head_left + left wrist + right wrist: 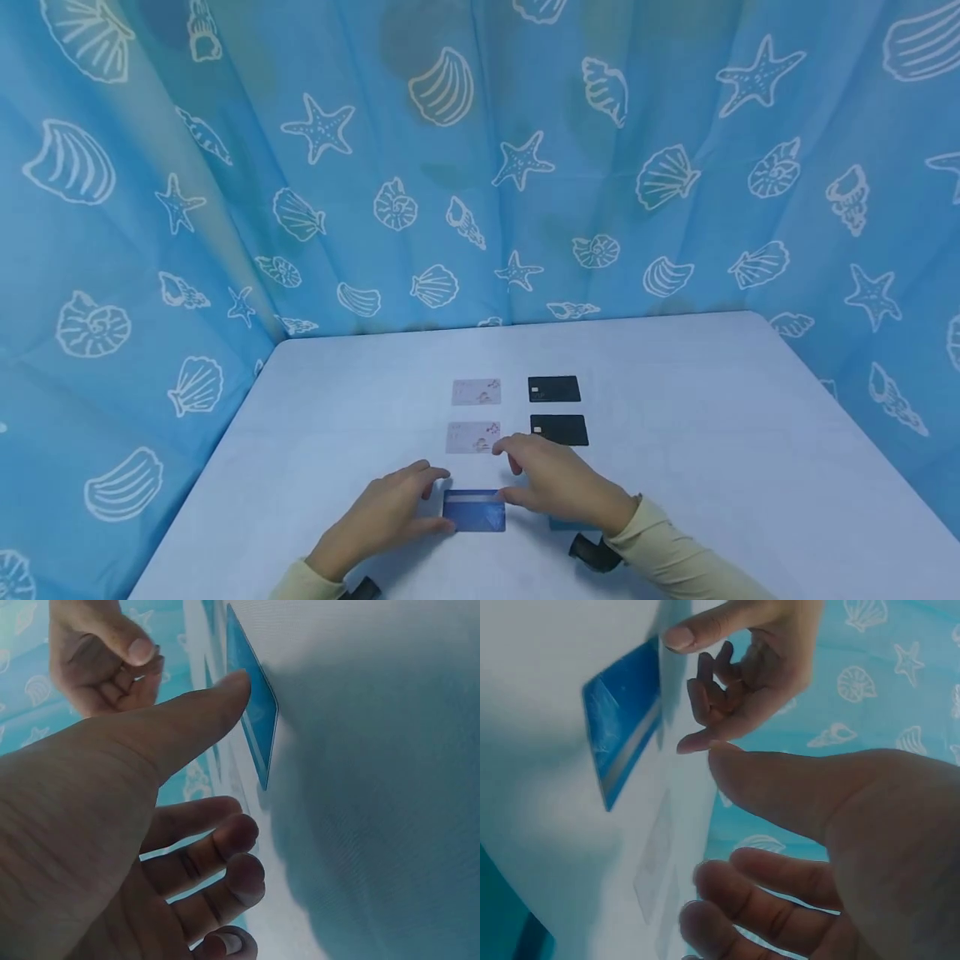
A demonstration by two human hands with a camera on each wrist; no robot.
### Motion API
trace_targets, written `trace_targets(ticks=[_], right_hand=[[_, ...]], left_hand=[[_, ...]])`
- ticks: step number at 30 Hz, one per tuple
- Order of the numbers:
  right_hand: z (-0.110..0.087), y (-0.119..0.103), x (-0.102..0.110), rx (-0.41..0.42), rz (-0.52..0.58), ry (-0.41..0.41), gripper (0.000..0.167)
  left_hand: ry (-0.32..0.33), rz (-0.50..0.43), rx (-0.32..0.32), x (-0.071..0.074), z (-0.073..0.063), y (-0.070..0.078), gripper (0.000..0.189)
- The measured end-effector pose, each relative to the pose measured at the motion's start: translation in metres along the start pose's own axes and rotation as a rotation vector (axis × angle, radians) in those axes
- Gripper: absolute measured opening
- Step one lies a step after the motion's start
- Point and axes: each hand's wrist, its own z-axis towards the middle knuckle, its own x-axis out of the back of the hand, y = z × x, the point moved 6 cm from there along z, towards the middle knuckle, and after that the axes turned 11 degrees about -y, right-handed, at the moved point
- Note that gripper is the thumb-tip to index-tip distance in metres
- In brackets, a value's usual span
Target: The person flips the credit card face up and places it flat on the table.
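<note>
A blue bank card [476, 515] with a pale stripe along its far edge lies flat on the white table, between my two hands. My left hand [397, 507] is at the card's left side, thumb tip right at the near left corner and fingers loosely bent. In the left wrist view, the left thumb [202, 705] overlaps the blue card. From the right, my right hand [566, 482] reaches over, its thumb tip by the card's far right corner. The right wrist view shows the right fingers relaxed with nothing between them.
Two pale pink cards, a far one [476, 392] and a near one [471, 437], lie in a column. Beside them lie two black cards, far [553, 388] and near [562, 428]. A teal card [567, 526] is partly hidden under my right wrist. A shell-patterned blue curtain [465, 167] surrounds the table.
</note>
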Motion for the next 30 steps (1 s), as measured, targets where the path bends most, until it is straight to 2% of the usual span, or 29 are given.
trace_targets(ticks=[9,17,30], right_hand=[[0.003,-0.003,-0.013,0.018,-0.077,-0.055,0.058],[0.004,-0.008,-0.019,-0.033,-0.14,-0.092,0.06],[0.01,-0.003,-0.031,-0.056,-0.188,-0.119,0.053]], left_hand=[[-0.005,-0.004,-0.014,-0.005,0.0,-0.003,0.058],[0.013,-0.012,-0.045,-0.005,-0.002,-0.001,0.053],[-0.015,-0.081,-0.007,-0.004,0.003,-0.002,0.046]])
